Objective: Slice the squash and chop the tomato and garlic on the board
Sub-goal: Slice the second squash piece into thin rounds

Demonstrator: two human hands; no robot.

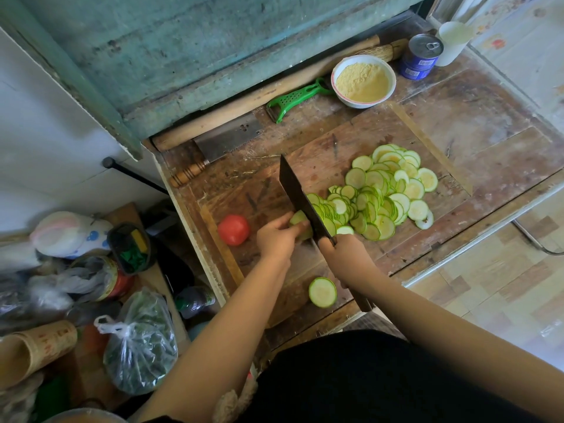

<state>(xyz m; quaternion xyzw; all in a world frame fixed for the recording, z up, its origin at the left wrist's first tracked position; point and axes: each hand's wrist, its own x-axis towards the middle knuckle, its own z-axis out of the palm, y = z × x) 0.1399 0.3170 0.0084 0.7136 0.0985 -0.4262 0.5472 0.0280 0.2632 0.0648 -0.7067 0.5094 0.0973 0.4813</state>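
Left fingers (291,227): they are curled on the short squash end (300,222) and it is gripped right beside the blade.
Right fingers (328,244): they are closed around the handle of the cleaver (300,196), whose edge is set down between the squash end and the cut slices (381,196).
Risk to the left fingers: little squash is left to hold, so the fingertips are very near the edge; a cut could be caused if the piece rolls or the fingers are not drawn back.
Risk of slipping: the remaining piece is rounded and probably wet, so it could be pushed sideways under the blade and an uneven slice could be made.
Squash pile: many thin slices are heaped on the board (366,138) to the right of the blade; some lie near the board's far right edge and could be pushed off when more are added.
Loose piece (323,292): one thick round lies at the near edge of the board, beside the right forearm, and could be knocked to the floor.
Tomato (233,229): it lies whole on the board, just left of the left hand (274,239); it could be rolled off by an elbow.
Garlic: it cannot be seen.
Desk (473,117): a second cleaver (225,143) lies behind the board, well apart from the hands.
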